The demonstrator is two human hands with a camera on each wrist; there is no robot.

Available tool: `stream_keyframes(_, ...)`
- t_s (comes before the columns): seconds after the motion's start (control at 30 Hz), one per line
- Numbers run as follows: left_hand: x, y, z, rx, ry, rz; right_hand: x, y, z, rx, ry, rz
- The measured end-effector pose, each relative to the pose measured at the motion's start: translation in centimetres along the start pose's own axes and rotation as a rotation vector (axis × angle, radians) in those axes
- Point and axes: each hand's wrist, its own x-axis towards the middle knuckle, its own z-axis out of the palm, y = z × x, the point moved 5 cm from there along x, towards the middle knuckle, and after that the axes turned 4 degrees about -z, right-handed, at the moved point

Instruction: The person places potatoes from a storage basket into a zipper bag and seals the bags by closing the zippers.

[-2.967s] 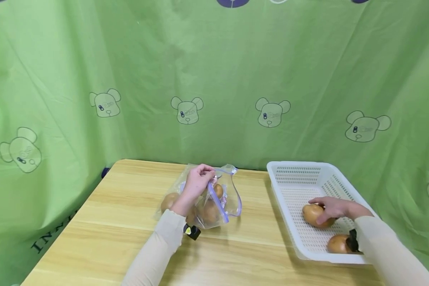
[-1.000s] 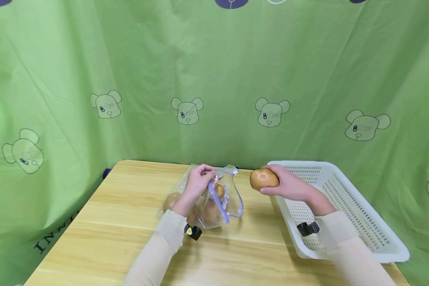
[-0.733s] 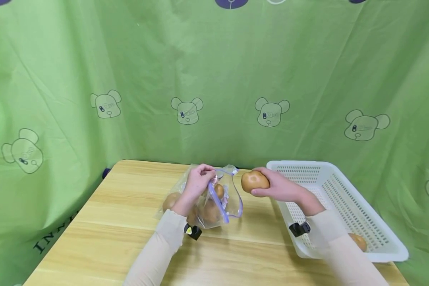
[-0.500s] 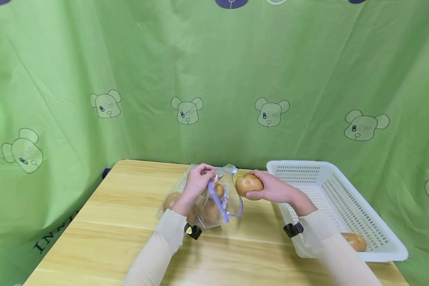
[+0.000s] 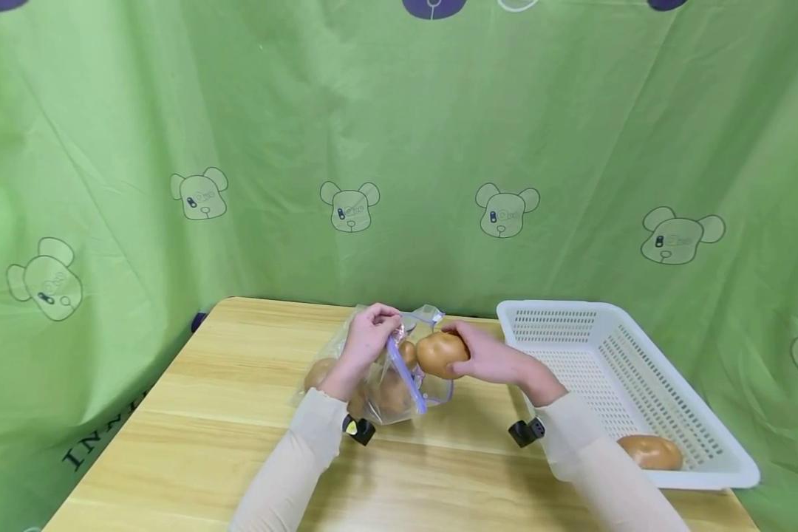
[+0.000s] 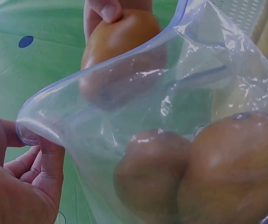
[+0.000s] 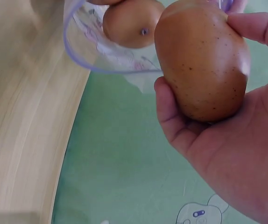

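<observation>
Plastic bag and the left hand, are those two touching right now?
Touching. The left wrist view shows the left hand pinching the rim of the plastic bag.

my head view looks forward and down over the table [image 5: 193, 414]; wrist views are way closer, both catching the bag [image 6: 171, 109], right half in left's, upper left in right's.

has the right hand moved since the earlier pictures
Yes, left. Judged against the white basket in the head view, the right hand has gone from inside it to the open mouth of the clear bag, holding a potato.
</observation>
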Motion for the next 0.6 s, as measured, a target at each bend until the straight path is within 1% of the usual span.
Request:
stream_keyframes(0.1, 0.0, 0.1, 0.0, 0.003, 0.001, -0.005, 0.2, -0.5, 0.4, -0.028, 0.017, -0.019)
stream_keyframes(0.2, 0.2, 0.1, 0.0, 0.002, -0.003, -0.006, 0.3, -1.0, 0.6, -0.107, 0.034, -0.057)
stream_keyframes(0.33, 0.2, 0.2, 0.0, -0.007, -0.020, -0.004, 0.4, -1.2, 1.0, -0.206, 0.055, -0.074)
stream_keyframes(0.43, -0.2, 1.2, -0.1, 0.004, -0.027, 0.000, 0.5, -1.3, 1.2, -0.227, 0.066, -0.069)
stream_keyframes(0.6, -1.8, 3.5, 0.0, 0.035, -0.023, -0.002, 0.8, -1.8, 1.4, -0.183, 0.094, -0.087)
